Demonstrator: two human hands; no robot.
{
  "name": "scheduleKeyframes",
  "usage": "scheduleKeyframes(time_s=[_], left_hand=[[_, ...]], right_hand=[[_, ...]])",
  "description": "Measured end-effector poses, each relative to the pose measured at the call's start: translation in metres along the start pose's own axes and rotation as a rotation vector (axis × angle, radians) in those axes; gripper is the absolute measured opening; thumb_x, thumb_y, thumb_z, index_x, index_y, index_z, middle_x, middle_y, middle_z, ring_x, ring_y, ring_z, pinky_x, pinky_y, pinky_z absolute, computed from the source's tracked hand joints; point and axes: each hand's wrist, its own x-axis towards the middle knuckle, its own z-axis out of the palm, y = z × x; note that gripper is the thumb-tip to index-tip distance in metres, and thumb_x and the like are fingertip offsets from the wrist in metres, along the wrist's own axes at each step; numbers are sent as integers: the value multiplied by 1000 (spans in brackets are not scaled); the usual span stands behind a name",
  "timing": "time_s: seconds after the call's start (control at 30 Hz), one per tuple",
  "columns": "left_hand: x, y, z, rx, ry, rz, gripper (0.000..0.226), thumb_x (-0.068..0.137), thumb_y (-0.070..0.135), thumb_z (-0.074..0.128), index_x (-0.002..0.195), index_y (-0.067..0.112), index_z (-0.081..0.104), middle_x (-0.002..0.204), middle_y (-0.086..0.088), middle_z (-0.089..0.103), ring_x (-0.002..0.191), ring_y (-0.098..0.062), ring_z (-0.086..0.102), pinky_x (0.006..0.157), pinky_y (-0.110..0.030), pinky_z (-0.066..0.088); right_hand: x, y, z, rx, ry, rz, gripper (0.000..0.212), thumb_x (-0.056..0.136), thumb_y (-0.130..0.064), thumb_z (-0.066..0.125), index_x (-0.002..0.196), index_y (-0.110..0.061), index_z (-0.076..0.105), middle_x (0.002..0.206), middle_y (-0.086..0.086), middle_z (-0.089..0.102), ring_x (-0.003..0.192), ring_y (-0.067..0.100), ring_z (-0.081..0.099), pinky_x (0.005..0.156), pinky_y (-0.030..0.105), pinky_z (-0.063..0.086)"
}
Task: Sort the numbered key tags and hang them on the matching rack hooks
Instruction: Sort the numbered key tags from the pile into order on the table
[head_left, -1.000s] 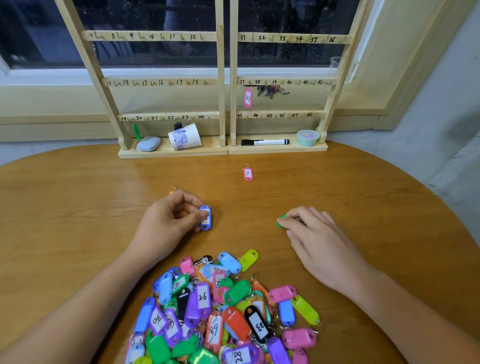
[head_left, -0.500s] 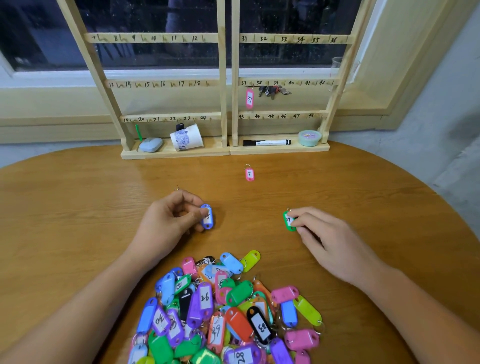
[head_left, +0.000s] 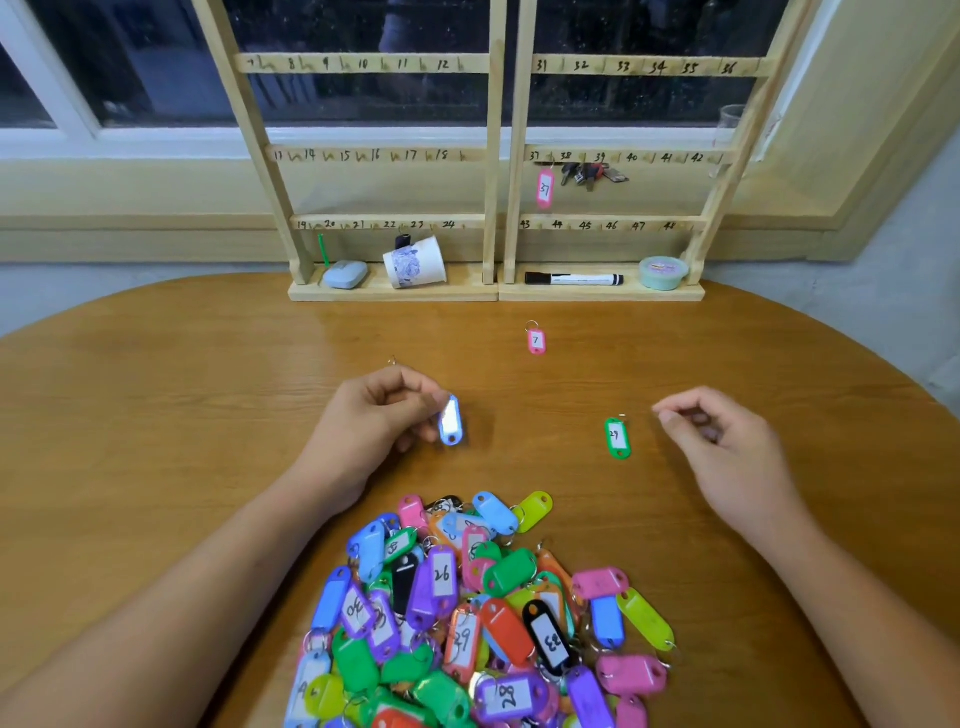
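Left hand (head_left: 384, 421) — pinching blue tag (head_left: 450, 422) beyond the tag pile (head_left: 467, 613). Right hand (head_left: 727, 441) — loosely curled, empty, near green tag (head_left: 617, 438) flat on worktop (head_left: 156, 415).

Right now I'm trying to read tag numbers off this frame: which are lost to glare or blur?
Head view: the blue tag that the left hand pinches is washed white by glare and blur, number unreadable; the green tag lying on the table is fairly sharp; the pile near the camera is sharp, with 26, 28 and 33 legible.
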Motion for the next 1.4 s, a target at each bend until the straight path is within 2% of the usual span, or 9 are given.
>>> scheduleKeyframes(time_s=[0.27, 0.53, 0.7, 0.83, 0.9, 1.0, 1.13, 1.23, 1.4], left_hand=[[0, -4, -2, 31, -12, 6, 12, 99, 13, 74, 97, 2, 75, 74, -20, 73, 64, -17, 63, 57, -23, 45], [-7, 0, 14, -6, -66, 51, 10, 92, 9, 81, 95, 2, 75, 77, -19, 75, 67, -20, 68, 57, -22, 49], [-12, 3, 15, 118, -43, 63, 11, 91, 13, 85, 93, 6, 77, 80, -19, 76, 69, -20, 69, 70, -33, 55], [-6, -1, 2, 308, 33, 67, 9, 90, 21, 86, 88, 19, 78, 76, -5, 78, 68, -15, 70, 79, -35, 55], [-5, -2, -2, 393, 45, 65, 9, 91, 26, 85, 89, 22, 77, 74, -1, 78, 68, -12, 69, 78, -34, 54], [-4, -4, -2, 456, 19, 52, 10, 90, 29, 86, 90, 24, 77, 75, 3, 78, 68, -8, 69, 73, -31, 53], [-4, -9, 1, 540, 0, 87, 12, 88, 33, 88, 89, 28, 77, 79, 10, 78, 68, -2, 66, 67, -22, 49], [-6, -9, 4, 581, -35, 109, 12, 88, 30, 88, 90, 29, 76, 80, 13, 77, 73, -5, 69, 69, -20, 51], [-11, -7, 7, 651, -72, 154, 16, 86, 24, 88, 92, 30, 74, 81, 16, 76, 74, -2, 69, 68, -12, 47]], right_hand=[[-1, -2, 1, -32, -26, -12, 18, 100, -15, 71, 93, -31, 76, 98, -12, 72, 89, 11, 65, 81, 35, 52], [-19, -58, 26, -14, -66, -144, 7, 99, -22, 74, 102, -29, 76, 91, -17, 72, 81, -4, 62, 69, 7, 42], [-27, -83, 61, 53, -165, -171, 8, 94, -17, 79, 100, -22, 78, 88, -13, 73, 84, 2, 65, 71, 7, 42], [-23, -80, 61, 10, -135, -173, 11, 96, -13, 76, 100, -23, 78, 90, -15, 73, 90, 3, 66, 74, 7, 42], [-25, -77, 56, -77, -169, -218, 12, 97, -15, 76, 104, -25, 78, 95, -18, 71, 96, 4, 65, 77, 7, 41], [-39, -77, 56, -165, -391, -351, 19, 103, -30, 69, 121, -29, 76, 114, -22, 66, 116, 3, 60, 95, 16, 42], [-61, -80, 60, -328, -636, -479, 38, 113, -50, 46, 147, -40, 60, 147, -31, 51, 142, -4, 39, 116, 25, 30], [-70, -84, 56, -386, -661, -487, 43, 115, -52, 38, 152, -41, 56, 155, -32, 44, 146, -10, 28, 116, 10, 10], [-80, -84, 54, -465, -674, -522, 48, 115, -56, 30, 156, -41, 49, 161, -30, 37, 149, -8, 24, 117, 14, 12]])
